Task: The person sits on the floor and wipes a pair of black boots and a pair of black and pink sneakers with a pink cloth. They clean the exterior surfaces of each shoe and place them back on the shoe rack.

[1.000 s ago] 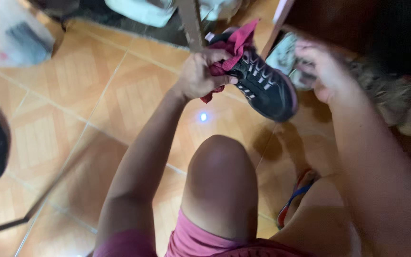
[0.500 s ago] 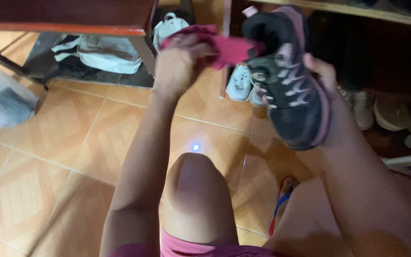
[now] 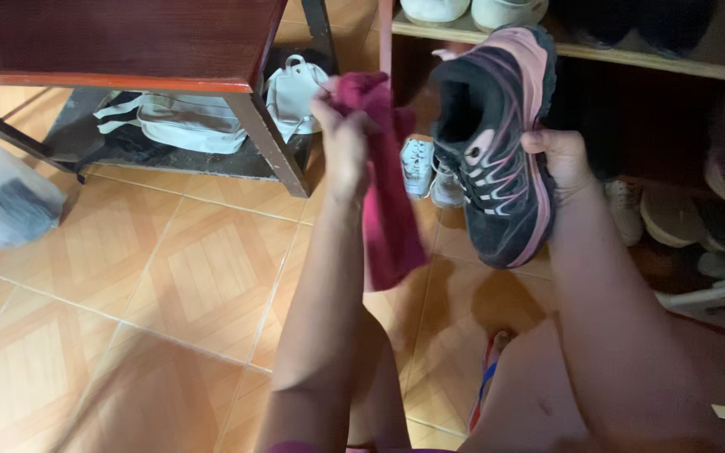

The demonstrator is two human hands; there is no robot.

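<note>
— Orange floor tiles (image 3: 203, 268) fill the lower view, with a dark wooden table (image 3: 127, 42) at top left and a shoe rack (image 3: 597, 52) at top right. What has changed?

— The cloth (image 3: 388, 193) has come off the shoe (image 3: 501, 151). Half a second ago the left hand (image 3: 341, 138) held it bunched and pressed against the shoe's opening; now that hand is closed around its top end and the rest hangs straight down, apart from the shoe.

— And the shoe?

— It is black with pink trim, gripped at its outer side by the right hand (image 3: 560, 155), held in the air in front of the rack, toe down and opening up. A second ago it sat lower and tilted more to the right.

— So what does that suggest?

— My judgement: the wiping of that spot has paused or ended. The cloth is being let out or regripped, and the shoe has been turned upright, so another face could come next, or it could go to the rack.

— Anything else nearby?

— A white bag (image 3: 295, 88) under the table, a plastic bag (image 3: 6, 201) at the left edge, small white shoes (image 3: 430, 168) on the floor behind the cloth, and a sandal (image 3: 490, 369) below the right arm.
</note>
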